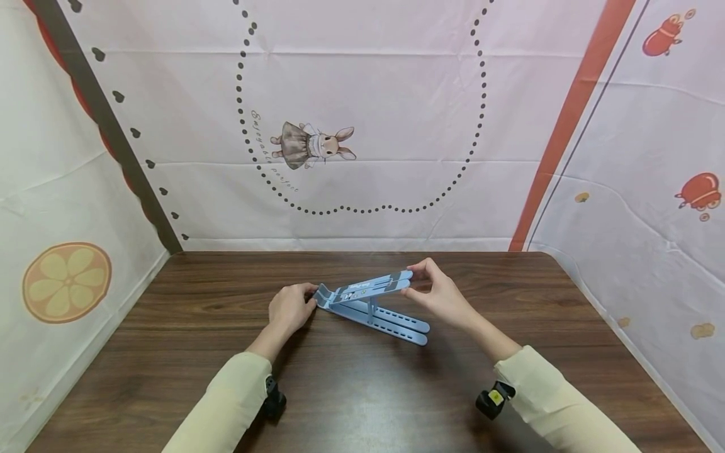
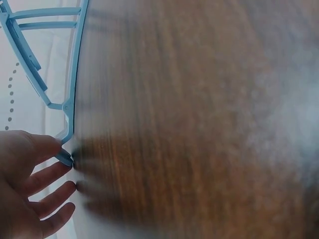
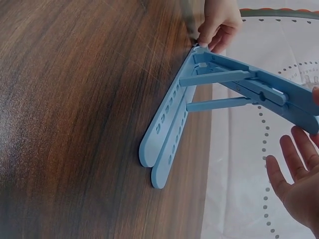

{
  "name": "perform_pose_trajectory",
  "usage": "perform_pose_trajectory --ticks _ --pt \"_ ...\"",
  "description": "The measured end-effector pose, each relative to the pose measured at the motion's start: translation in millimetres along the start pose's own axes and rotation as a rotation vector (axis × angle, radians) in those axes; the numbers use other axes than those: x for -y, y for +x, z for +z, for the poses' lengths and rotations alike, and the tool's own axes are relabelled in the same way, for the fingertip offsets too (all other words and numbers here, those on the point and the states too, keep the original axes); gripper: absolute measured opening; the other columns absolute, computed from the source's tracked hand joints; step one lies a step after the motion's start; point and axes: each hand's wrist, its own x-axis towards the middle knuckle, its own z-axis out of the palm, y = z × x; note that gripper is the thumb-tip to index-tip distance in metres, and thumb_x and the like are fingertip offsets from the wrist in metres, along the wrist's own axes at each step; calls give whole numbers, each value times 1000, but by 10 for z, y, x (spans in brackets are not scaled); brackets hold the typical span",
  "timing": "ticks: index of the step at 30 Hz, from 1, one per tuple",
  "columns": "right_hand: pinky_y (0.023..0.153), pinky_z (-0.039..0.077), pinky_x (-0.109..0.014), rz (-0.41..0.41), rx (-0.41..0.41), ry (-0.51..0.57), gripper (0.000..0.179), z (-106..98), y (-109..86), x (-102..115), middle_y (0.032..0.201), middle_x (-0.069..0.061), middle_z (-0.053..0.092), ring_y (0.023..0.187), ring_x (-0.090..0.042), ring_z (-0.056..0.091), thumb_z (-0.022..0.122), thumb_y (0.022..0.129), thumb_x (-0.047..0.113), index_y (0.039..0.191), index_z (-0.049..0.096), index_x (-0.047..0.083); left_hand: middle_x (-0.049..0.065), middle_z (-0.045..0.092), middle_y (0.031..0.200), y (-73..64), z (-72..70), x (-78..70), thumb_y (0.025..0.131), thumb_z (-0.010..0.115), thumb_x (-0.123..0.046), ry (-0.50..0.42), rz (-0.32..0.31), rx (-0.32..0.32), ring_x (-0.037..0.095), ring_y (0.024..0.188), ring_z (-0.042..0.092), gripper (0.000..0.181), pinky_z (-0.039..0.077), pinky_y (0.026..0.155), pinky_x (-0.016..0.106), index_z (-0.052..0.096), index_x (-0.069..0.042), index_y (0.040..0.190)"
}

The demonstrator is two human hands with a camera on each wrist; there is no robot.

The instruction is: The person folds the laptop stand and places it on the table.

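A light blue folding laptop stand (image 1: pixel 391 286) is propped part-way up on the table, its upper arms raised toward the right over two slotted base rails (image 3: pixel 151 152). My left hand (image 1: pixel 290 308) pinches the hooked lip at the stand's left end, thumb on one side and fingers on the other, down at the tabletop. At the opposite end, my right hand (image 1: pixel 440 294) holds the raised tips of the upper arms between thumb and fingers. Two support struts (image 3: pixel 219 103) join the upper arms to the rails, as the right wrist view shows.
Dark wood-grain table (image 1: pixel 368 396) lies under the stand. Behind it hangs a pale printed cloth (image 1: pixel 396 113) with a rabbit and dotted lines, and similar cloth covers both sides. Each forearm wears a black wrist device (image 1: pixel 274 400) near the cuff.
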Motion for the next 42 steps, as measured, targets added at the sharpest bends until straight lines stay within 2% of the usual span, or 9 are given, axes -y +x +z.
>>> perform_pose_trajectory --ticks 4,8,13,16,19,24,33,39,42 --pt "89 46 -51 3 2 -9 39 5 -4 6 113 -22 58 103 -34 58 66 82 5 113 45 -5 7 67 109 -22 5 -8 82 65 -20 3 -1 18 24 86 63 33 47 56 36 65 -18 115" --pt "88 47 -48 11 2 -9 39 3 0 -12 113 -21 58 103 -33 58 67 82 6 112 45 -5 9 65 111 -55 5 -17 82 66 -22 -11 7 8 26 92 62 33 49 62 39 65 -16 114" --pt "88 47 -48 10 -6 4 40 25 56 -244 112 -15 59 102 -28 59 69 82 12 112 46 2 6 67 105 -98 -23 -33 80 69 -21 -54 37 -49 26 91 63 30 50 64 41 68 -15 110" --pt "88 47 -47 11 -4 2 40 17 41 -202 112 -15 59 102 -28 59 69 82 13 113 46 1 4 67 101 -120 -48 -65 78 71 -20 -86 61 -85 22 88 64 30 51 66 42 68 -14 107" --pt "87 48 -46 26 4 7 40 -4 -1 -51 112 -19 58 102 -32 58 68 82 9 113 45 -3 3 68 99 -141 -51 -119 76 73 -21 -96 85 -111 21 87 64 32 50 66 41 68 -15 106" --pt "86 49 -45 39 7 16 40 -6 -14 5 111 -20 58 102 -34 58 67 82 7 113 45 -5 2 68 102 -174 -20 -230 72 76 -24 -85 113 -110 24 90 64 36 50 63 42 68 -17 106" --pt "86 49 -44 29 15 22 39 -3 -4 -21 112 -21 57 102 -35 58 66 83 5 113 44 -6 3 66 110 -160 36 -381 71 76 -27 -57 62 -49 26 92 64 40 49 61 42 67 -21 110" --pt "85 50 -43 28 8 26 40 10 -5 -44 112 -20 57 102 -33 58 66 82 6 114 44 -5 3 67 108 -128 102 -393 72 74 -23 -60 38 -56 28 88 65 34 49 58 41 69 -20 106" --pt "84 50 -43 25 -3 31 40 26 15 -138 115 -19 56 102 -32 58 67 82 8 114 44 -3 3 67 107 -119 103 -399 74 73 -22 -60 32 -60 28 87 65 31 48 55 39 70 -20 105"
